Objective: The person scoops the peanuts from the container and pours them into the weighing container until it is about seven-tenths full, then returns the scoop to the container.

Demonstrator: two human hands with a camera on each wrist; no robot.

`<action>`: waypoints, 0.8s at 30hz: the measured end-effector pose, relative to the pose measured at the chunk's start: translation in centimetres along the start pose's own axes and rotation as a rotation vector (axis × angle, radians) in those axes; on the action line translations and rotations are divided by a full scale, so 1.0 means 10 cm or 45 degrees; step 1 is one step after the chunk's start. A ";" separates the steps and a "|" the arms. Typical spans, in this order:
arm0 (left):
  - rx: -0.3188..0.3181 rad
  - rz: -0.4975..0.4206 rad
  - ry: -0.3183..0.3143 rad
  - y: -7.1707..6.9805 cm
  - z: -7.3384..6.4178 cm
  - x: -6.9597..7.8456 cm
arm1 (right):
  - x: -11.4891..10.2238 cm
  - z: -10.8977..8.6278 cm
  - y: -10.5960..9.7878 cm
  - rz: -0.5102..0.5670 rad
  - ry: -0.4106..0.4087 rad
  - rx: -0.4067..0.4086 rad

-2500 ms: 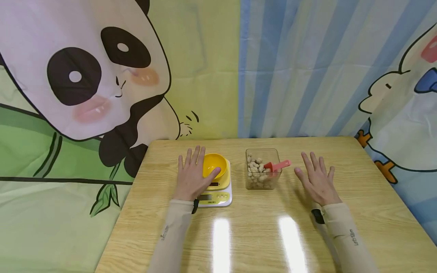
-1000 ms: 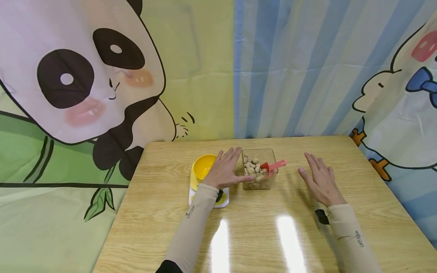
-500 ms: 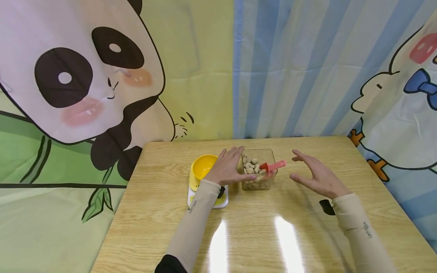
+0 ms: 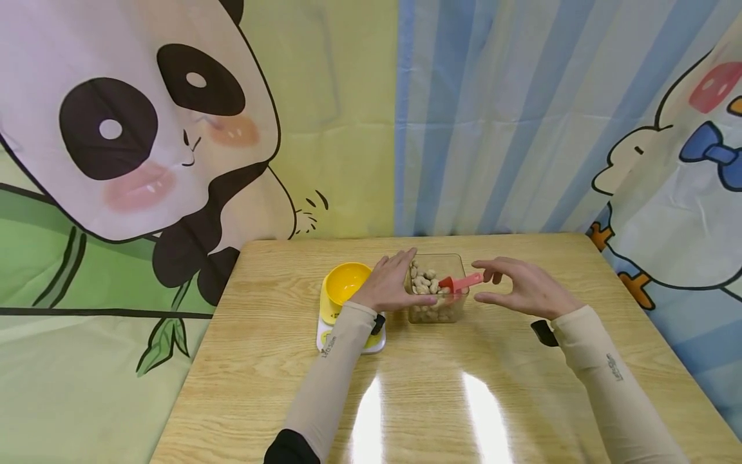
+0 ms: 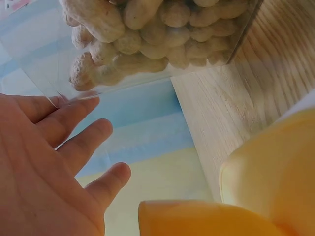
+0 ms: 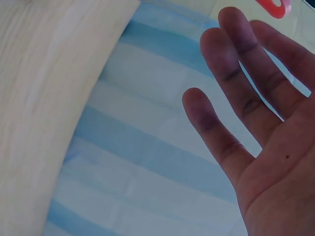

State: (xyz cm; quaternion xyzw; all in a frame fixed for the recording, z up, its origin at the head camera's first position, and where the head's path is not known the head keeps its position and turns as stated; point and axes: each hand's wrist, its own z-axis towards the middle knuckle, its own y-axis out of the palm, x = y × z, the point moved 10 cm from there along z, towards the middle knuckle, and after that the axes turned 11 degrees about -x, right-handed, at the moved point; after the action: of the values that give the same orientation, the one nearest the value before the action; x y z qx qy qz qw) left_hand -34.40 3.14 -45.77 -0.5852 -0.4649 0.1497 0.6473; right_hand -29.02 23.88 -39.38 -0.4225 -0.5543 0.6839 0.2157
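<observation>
My right hand (image 4: 524,287) has just moved left, grip wide, bringing seemingly within reach the pink plastic scoop (image 4: 467,281) leaning over the right rim of the clear square plastic peanut box (image 4: 447,261) my spread left hand (image 4: 384,283) touches.

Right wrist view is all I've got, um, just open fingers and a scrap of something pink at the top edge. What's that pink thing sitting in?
Observer: The head view shows a pink scoop sitting in a clear box of peanuts.
Operator: Okay, and where's the left hand?
Observer: The left hand is beside the clear box, on the side nearest the yellow bowl.
</observation>
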 end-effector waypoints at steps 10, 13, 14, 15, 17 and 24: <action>-0.018 -0.079 -0.007 0.02 0.00 -0.01 | -0.15 0.16 -0.01 -0.016 -0.118 -0.044; -0.022 -0.103 -0.001 0.02 0.00 0.00 | -0.19 0.21 -0.02 -0.041 -0.141 -0.077; -0.021 -0.110 -0.003 0.01 0.00 0.00 | -0.21 0.23 -0.02 -0.054 -0.151 -0.087; -0.018 -0.113 -0.007 0.01 0.00 -0.01 | -0.24 0.26 -0.03 -0.065 -0.159 -0.098; -0.014 -0.123 -0.017 0.00 0.00 -0.02 | -0.28 0.31 -0.03 -0.091 -0.171 -0.126; 0.006 -0.140 -0.014 0.01 0.01 -0.02 | -0.38 0.42 0.02 -0.152 -0.199 -0.253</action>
State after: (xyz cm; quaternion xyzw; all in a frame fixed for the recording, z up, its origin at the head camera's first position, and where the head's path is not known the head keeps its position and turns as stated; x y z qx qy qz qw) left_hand -34.59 3.06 -45.92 -0.5563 -0.4997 0.1183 0.6533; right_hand -30.37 18.53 -38.16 -0.3537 -0.6586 0.6423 0.1693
